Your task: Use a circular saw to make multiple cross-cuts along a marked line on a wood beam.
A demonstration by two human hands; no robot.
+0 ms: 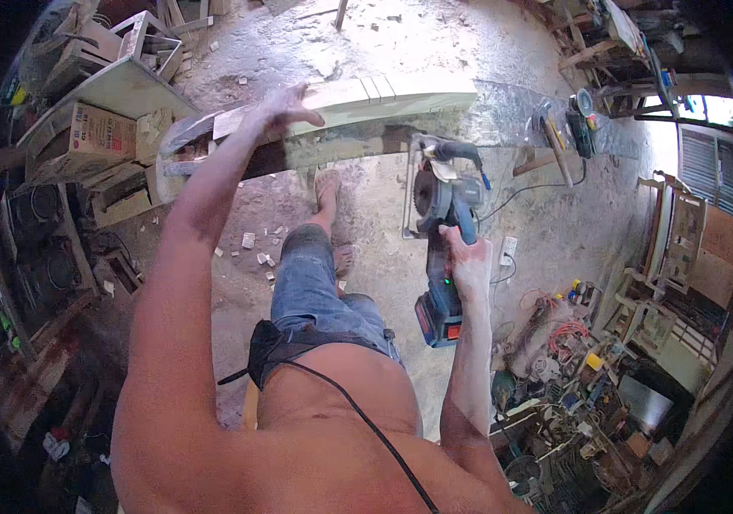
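A long pale wooden beam point(422, 89) lies across a dark-edged bench point(358, 141) in front of me. Three short dark lines cross its top near the middle. My left hand point(285, 110) is at the beam's left part, thumb and fingers apart; whether it presses on the wood I cannot tell. To the right, my right hand point(467, 253) is wrapped round the rear handle of a cordless circular saw point(443, 197). The saw's battery end points toward me, and its blade side and base plate face left. It is held below the beam's near edge, apart from it.
A hammer point(557, 146) and other tools lie at the bench's right end. At left stand a cardboard box point(103, 130) and wooden frames. A white power strip point(508, 250) with a cord is on the floor. Cluttered tools and parts point(589, 411) fill the lower right; wood offcuts point(249, 240) lie near my feet.
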